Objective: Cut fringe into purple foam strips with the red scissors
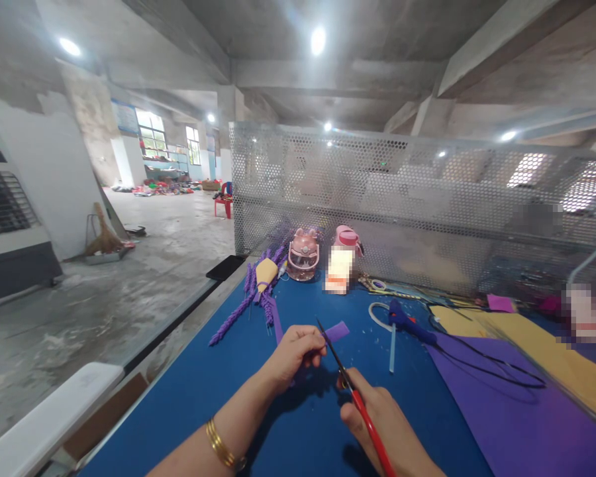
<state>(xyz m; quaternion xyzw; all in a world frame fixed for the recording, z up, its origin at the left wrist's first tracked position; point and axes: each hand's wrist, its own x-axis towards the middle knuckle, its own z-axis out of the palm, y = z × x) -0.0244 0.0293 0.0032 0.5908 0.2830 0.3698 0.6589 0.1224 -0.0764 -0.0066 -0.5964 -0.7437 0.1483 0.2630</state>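
My left hand (300,354) pinches a purple strip (338,331), whose short end sticks out to the right of the fingertips. Behind that hand a purple ribbon (275,318) runs up toward a bundle of purple flower stems (232,322) with a yellow wrapping piece (266,273). Red-handled scissors (365,417) are gripped in my right hand (382,417), their dark blades pointing up and left beside the strip. Whether the blades touch the strip, I cannot tell. Part of the strip is hidden by my left fingers.
On the blue table (298,437), a blue glue gun (410,323) with a clear glue stick (392,351) and black cord lies to the right. Purple sheets (516,404) and yellow sheets (551,351) lie farther right. A pink bottle (304,255) stands before a perforated metal panel (402,185).
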